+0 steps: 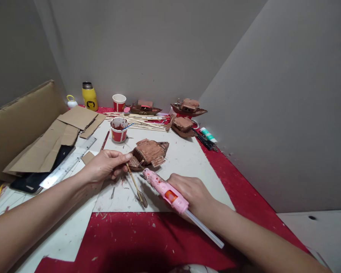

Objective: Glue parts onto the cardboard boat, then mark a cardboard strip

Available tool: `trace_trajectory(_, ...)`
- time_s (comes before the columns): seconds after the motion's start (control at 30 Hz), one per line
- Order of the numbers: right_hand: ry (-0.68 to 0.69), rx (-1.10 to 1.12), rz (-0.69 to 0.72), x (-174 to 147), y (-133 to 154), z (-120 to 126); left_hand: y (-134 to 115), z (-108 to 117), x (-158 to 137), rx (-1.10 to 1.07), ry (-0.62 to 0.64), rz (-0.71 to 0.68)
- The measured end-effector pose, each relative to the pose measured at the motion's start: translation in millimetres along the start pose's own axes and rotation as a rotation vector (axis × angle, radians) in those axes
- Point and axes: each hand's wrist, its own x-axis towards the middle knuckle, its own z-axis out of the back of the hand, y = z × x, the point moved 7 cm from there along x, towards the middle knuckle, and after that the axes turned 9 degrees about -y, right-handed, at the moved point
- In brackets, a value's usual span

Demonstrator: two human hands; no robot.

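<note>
My left hand point(110, 165) is closed in a pinch at the left end of a small brown model boat point(150, 151) with a roofed cabin. A small wooden oar point(135, 185) slants down from beside those fingertips, its blade toward me; whether the fingers also grip it I cannot tell. My right hand point(191, 193) is wrapped round a pink hot glue gun point(165, 189), with a clear glue stick point(206, 229) poking out of its rear. The gun's nozzle points at the near left side of the boat, close to the oar's upper part.
Further model boats point(189, 107) stand at the back, near thin wooden sticks point(142, 121). A paint-stained paper cup point(119, 132) holds a brush. Cardboard pieces point(45, 146), a clear ruler point(68, 163) and a yellow bottle point(89, 98) are left; a green-white tube point(208, 135) is right.
</note>
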Motion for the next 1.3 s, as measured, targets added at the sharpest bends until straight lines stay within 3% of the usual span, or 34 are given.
trace_trajectory(0.5, -0.044, -0.027, 0.029, -2.3, -0.1, 1.1, 2.7, 1.6, 1.1, 0.001, -0.002, 0.002)
trace_trajectory(1.3, 0.005, -0.061, -0.036, -6.1, -8.6, -4.3, 3.1, 1.0, 2.6, 0.015, 0.005, -0.008)
